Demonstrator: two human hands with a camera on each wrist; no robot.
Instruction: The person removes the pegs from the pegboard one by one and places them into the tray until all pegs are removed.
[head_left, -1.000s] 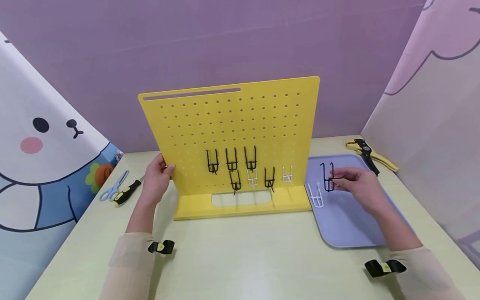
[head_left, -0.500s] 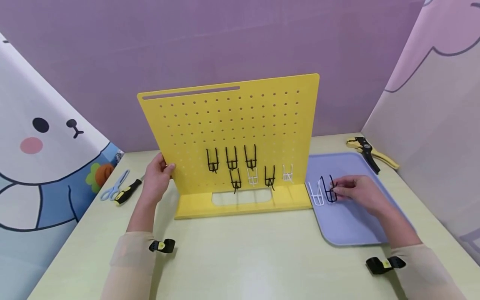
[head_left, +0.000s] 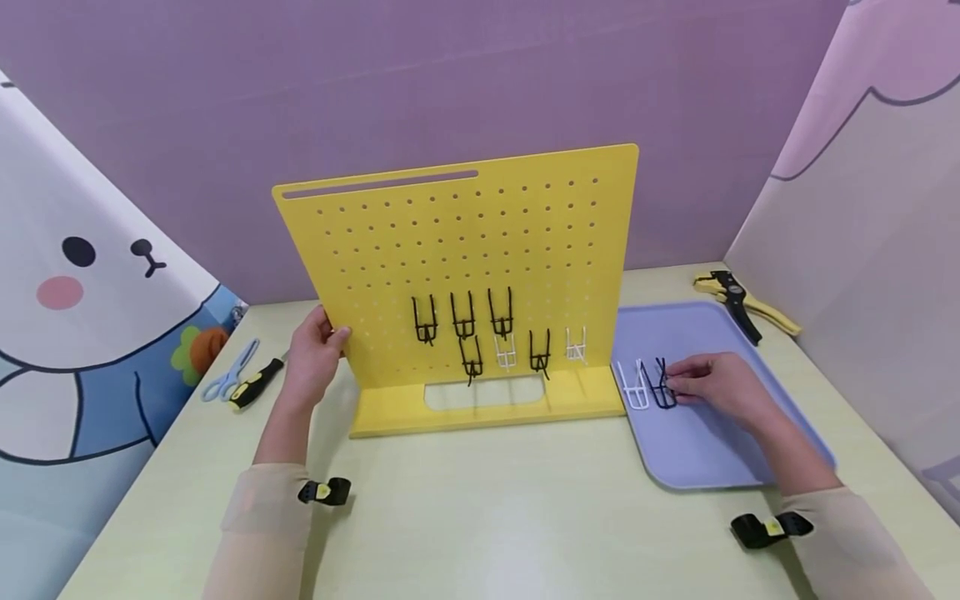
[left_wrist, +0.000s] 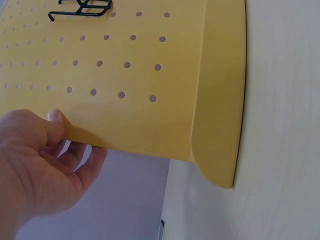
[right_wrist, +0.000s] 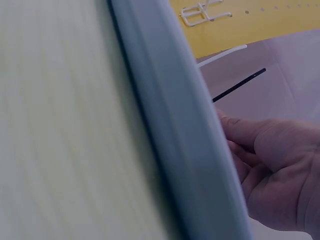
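My left hand [head_left: 315,357] grips the left edge of an upright yellow pegboard [head_left: 450,242], thumb on the front and fingers behind, as the left wrist view also shows. Black wire hooks [head_left: 501,317] and white wire hooks [head_left: 575,345] hang on the board's lower half. Over at the blue-violet tray [head_left: 697,467], my right hand [head_left: 716,385] pinches a black wire hook [head_left: 663,392] by its right side, low at the tray's surface. Right beside it lies a white wire hook [head_left: 636,392]. In the right wrist view the tray's rim [right_wrist: 175,110] hides most of both hooks.
Blue-handled scissors [head_left: 231,373] and a black-and-yellow screwdriver [head_left: 257,385] lie left of the board. A yellow-and-black wire stripper [head_left: 742,307] rests behind the tray. A purple backdrop [head_left: 450,75] stands behind the table.
My right hand has lowered the black wire hook from above the tray down beside the white one. My left hand keeps its grip on the pegboard's edge.
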